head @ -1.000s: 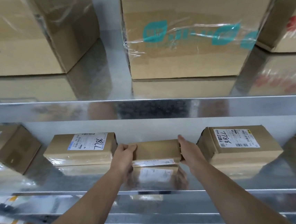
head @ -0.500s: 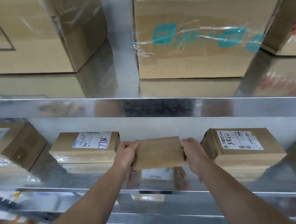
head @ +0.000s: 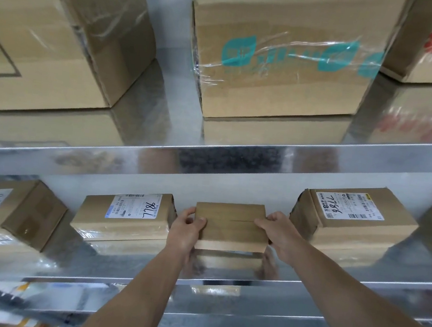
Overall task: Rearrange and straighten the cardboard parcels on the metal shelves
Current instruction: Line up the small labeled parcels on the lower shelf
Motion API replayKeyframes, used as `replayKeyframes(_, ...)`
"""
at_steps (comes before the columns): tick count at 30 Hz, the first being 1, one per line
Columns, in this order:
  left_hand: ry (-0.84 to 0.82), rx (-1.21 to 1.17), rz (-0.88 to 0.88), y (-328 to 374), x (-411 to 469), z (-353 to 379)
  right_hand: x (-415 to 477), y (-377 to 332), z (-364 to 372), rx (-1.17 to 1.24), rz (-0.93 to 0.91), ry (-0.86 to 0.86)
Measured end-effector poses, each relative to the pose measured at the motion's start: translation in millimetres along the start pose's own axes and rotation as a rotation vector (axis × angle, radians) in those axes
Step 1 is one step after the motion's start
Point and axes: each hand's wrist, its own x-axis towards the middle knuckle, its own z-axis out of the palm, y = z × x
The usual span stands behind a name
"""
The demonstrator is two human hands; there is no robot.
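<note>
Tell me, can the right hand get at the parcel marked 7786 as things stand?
Probably yes. The 7786 parcel sits beside the right hand on the same shelf, with nothing between them, but that hand grips the plain parcel and must let go first.

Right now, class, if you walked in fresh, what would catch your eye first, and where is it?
Dead centre on the lower shelf, the left hand and right hand grip a plain small parcel by its ends. Above it, on the upper shelf, stands a big box with teal print under plastic wrap.
</note>
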Motion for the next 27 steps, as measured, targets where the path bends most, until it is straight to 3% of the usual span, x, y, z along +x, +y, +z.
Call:
replayKeyframes(11,0.029,0.310,-0.019,-13,11,6,2,10,9,-0.174,-0.039,0.056)
replayKeyframes(27,0.128,0.428,-0.056,-10,20,13,3,-4,13,-0.412,-0.037,0.118)
